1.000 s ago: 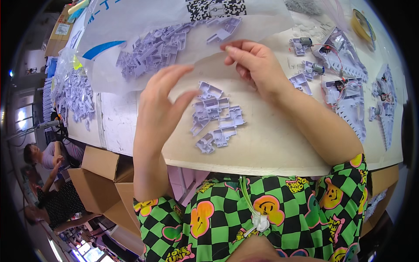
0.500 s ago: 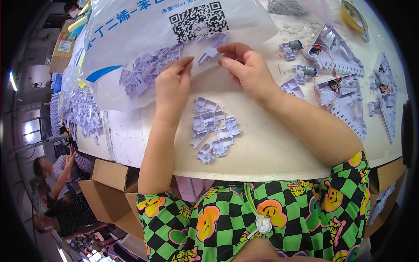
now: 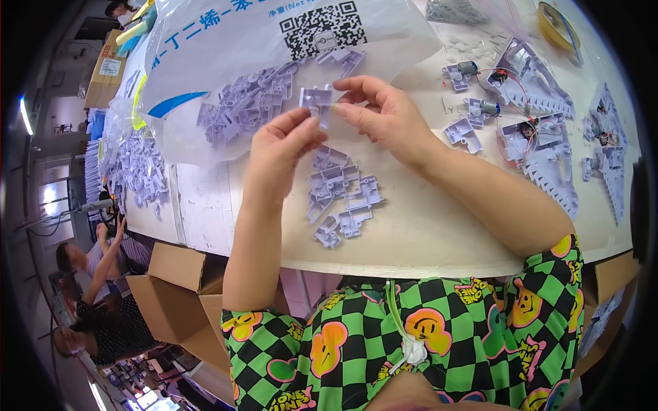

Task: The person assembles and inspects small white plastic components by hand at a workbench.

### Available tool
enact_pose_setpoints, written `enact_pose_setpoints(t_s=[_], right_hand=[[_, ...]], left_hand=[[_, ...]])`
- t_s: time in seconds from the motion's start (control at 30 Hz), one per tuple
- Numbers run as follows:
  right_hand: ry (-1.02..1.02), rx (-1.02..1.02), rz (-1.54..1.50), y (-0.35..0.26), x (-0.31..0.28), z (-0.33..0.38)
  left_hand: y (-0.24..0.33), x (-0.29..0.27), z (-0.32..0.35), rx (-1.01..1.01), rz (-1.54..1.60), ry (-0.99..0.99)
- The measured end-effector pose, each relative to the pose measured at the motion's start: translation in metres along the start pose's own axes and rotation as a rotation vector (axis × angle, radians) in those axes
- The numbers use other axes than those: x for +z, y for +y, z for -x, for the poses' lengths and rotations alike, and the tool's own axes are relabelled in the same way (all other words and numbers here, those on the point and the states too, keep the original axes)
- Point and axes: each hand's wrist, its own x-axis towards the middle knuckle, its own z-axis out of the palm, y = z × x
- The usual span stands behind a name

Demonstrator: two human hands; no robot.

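A small pale lavender plastic housing piece (image 3: 316,98) is held up over the table between my two hands. My left hand (image 3: 284,140) pinches its lower left side with thumb and forefinger. At its right edge, the thumb and forefinger of my right hand (image 3: 387,116) close on it. Below my hands lies a loose group of similar plastic housings (image 3: 343,185), open side up. Beyond them, a heap of the same pieces (image 3: 250,103) rests on a white printed plastic bag (image 3: 233,44).
At the right lie toothed plastic shells (image 3: 545,147) with wires and small motors (image 3: 482,107). A yellow bowl (image 3: 556,27) stands far right, near a clear bag of small parts (image 3: 456,10). More pieces (image 3: 133,168) are piled left. Open cardboard boxes (image 3: 175,301) stand by the table edge; people sit beyond.
The housing piece has been lifted toward me and turned, showing its hollow side. My left hand has moved right and taken hold of it alongside my right hand.
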Motion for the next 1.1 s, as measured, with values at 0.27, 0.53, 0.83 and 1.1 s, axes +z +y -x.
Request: enact_pose_setpoints(t_s=[0.27,0.53,0.83,1.1], right_hand=[[-0.248,0.130,-0.141,-0.021,0.011,0.012],[-0.316,0.113,-0.155,-0.020,0.013,0.018],[-0.257,0.006,-0.076,-0.021,0.018,0.025],[-0.246,-0.527,0.276,-0.027,0.018,0.027]], left_hand=[[0.004,0.019,0.056,0.034,0.127,0.018],[-0.002,0.022,0.072,0.044,0.139,0.077],[-0.012,0.021,0.074,0.012,0.292,0.048],[-0.020,0.019,0.078,0.053,0.434,-0.046]])
